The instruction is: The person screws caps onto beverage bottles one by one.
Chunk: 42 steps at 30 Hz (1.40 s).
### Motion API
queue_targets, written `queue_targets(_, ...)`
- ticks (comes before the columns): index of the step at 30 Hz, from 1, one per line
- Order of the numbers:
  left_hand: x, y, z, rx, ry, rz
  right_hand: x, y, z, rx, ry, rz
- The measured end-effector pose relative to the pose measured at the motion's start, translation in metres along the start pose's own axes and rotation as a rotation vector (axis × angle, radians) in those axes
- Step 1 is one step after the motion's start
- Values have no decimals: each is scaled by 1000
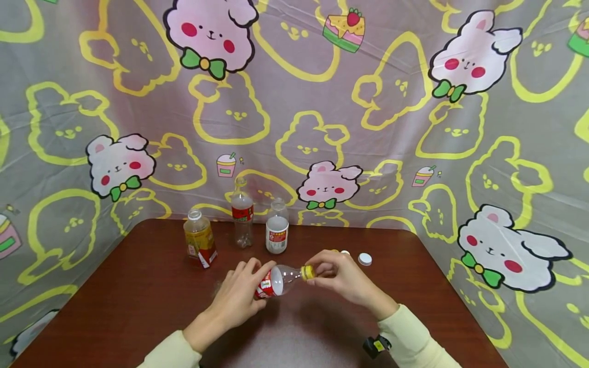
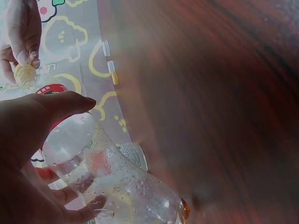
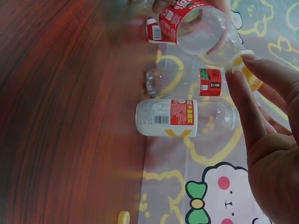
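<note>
My left hand [image 1: 238, 294] grips a clear plastic bottle [image 1: 289, 276] with a red label around its body. The bottle is held tilted above the table, its neck pointing right. Droplets cling inside its clear lower part [image 2: 121, 182] in the left wrist view. At the neck, the thumb and fingers of my right hand [image 1: 345, 280] pinch a yellow bottle cap [image 1: 307, 272]. The cap [image 3: 252, 77] sits at the mouth in the right wrist view; whether it is threaded on, I cannot tell.
Three uncapped bottles stand at the back of the brown table [image 1: 152, 301]: one yellow-labelled [image 1: 200, 240], one red-labelled [image 1: 243, 214], one white-labelled [image 1: 277, 235]. A white cap [image 1: 365, 259] lies right of them; more caps are partly hidden behind my right hand. A patterned cloth [image 1: 285, 102] hangs behind.
</note>
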<state>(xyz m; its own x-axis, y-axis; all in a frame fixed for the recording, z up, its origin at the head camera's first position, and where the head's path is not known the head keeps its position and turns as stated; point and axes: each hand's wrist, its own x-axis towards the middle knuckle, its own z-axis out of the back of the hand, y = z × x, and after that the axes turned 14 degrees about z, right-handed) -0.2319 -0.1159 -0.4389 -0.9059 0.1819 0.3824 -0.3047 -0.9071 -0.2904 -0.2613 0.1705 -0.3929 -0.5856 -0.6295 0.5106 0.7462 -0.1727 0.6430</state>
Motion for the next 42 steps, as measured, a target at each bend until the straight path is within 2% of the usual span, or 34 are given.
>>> queue_targets(12,-2,-3,0,-21,6,-6,-1,0,1,4,54,-55)
queue_targets(16,-2,-4,-1,-24,-10,-17,-2,-3,-2,-94,54,-41)
queue_targets(20,-2,-5,-1,-33,-18,-27,-2,-5,-5,-249,24,-6)
queue_targets(24,-1,-5,-2,-30,-11,-23,-3,-5,-5,-335,10,-48)
queue_targets(27,0,-5,-2,-27,-3,-14,-4,-4,-1,-346,21,-70)
queue_targets(36,2,-1,-4,-12,-9,6,-6,-1,9,-265,110,80)
queue_targets(42,2,-3,-3,-25,1,3,-6,0,7,-271,93,97)
